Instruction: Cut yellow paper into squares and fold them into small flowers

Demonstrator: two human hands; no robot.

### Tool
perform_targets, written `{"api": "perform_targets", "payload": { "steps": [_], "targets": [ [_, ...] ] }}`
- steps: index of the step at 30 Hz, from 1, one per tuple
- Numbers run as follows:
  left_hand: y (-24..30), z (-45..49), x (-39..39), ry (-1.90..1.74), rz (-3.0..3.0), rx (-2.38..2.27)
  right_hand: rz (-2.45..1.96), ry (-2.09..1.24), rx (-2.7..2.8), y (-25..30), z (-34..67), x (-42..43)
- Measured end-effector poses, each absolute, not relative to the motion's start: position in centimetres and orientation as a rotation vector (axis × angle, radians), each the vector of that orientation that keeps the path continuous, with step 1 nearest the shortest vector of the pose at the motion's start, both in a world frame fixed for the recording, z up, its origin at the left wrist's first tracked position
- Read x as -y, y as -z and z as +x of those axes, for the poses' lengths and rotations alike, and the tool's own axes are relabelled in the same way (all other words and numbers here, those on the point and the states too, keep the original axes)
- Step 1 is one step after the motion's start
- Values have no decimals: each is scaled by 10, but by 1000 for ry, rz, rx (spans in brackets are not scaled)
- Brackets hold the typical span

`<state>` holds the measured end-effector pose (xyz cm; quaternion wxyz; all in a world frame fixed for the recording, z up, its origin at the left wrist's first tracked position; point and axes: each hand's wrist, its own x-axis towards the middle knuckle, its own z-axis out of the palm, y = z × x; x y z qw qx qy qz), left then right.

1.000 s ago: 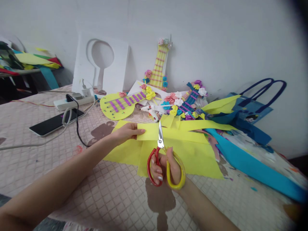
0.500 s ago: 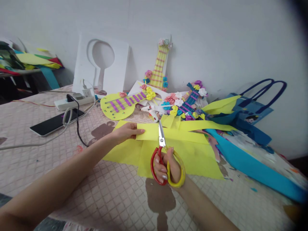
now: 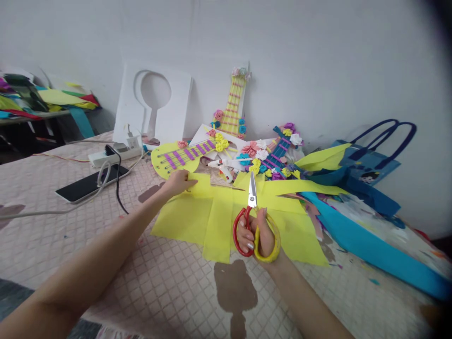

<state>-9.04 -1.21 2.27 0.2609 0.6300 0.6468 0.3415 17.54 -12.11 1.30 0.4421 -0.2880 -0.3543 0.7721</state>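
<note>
My left hand (image 3: 178,183) pinches a small yellow paper piece (image 3: 200,184) between thumb and fingers, above the left part of the larger yellow sheets. My right hand (image 3: 259,235) grips scissors (image 3: 252,200) with one red and one yellow handle loop, its fingers through both. The blades are together and point away from me, over the yellow sheets. Under both hands, yellow paper sheets (image 3: 183,219) lie overlapping on the table, with a narrower strip (image 3: 218,230) on top. A white glue gun (image 3: 224,170) lies just behind the paper.
A yellow paper guitar (image 3: 176,157) and flower-trimmed guitar pieces (image 3: 278,153) lie behind. A white cut-out board (image 3: 178,103) leans on the wall. At left are a power strip (image 3: 116,154), cables and a black phone-like slab (image 3: 92,183). Blue paper (image 3: 370,249) and a bag (image 3: 374,162) sit right.
My left hand has moved left and slightly up with the yellow paper piece. My right hand and the scissors have shifted right, away from it. The view has shifted slightly.
</note>
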Motion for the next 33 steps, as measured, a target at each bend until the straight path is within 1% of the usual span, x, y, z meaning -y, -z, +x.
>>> {"api": "perform_targets", "payload": {
  "steps": [3, 6, 9, 11, 12, 15, 16, 18, 22, 27, 33],
  "targets": [
    [-24, -87, 19, -944, 1884, -1901, -745, -1897, 906, -18, 180, 117],
    [-30, -82, 32, -1001, 2223, -2044, -803, -1846, 947, -24, 186, 112],
    [-32, -71, 47, -890, 2240, -1878, -952, -1669, 1080, -29, 196, 108],
    [-31, -60, 58, -770, 2196, -1674, -1182, -1410, 1261, -32, 207, 103],
    [-30, -54, 63, -702, 2188, -1602, -1349, -1216, 1381, -34, 213, 101],
    [-28, -38, 77, -504, 2254, -1537, -1925, -473, 1768, -38, 234, 92],
    [-29, -35, 80, -457, 2283, -1531, -2070, -279, 1862, -39, 240, 90],
    [-30, -32, 84, -424, 2308, -1535, -2228, -61, 2007, -37, 251, 85],
    [-27, -30, 86, -501, 2256, -1540, -2246, 40, 2153, -27, 263, 80],
    [-11, -23, 89, -655, 2199, -1467, -2163, 29, 2219, -16, 267, 78],
    [0, -17, 91, -605, 2119, -1489, -2125, -10, 2267, -15, 270, 77]
  ]
}}
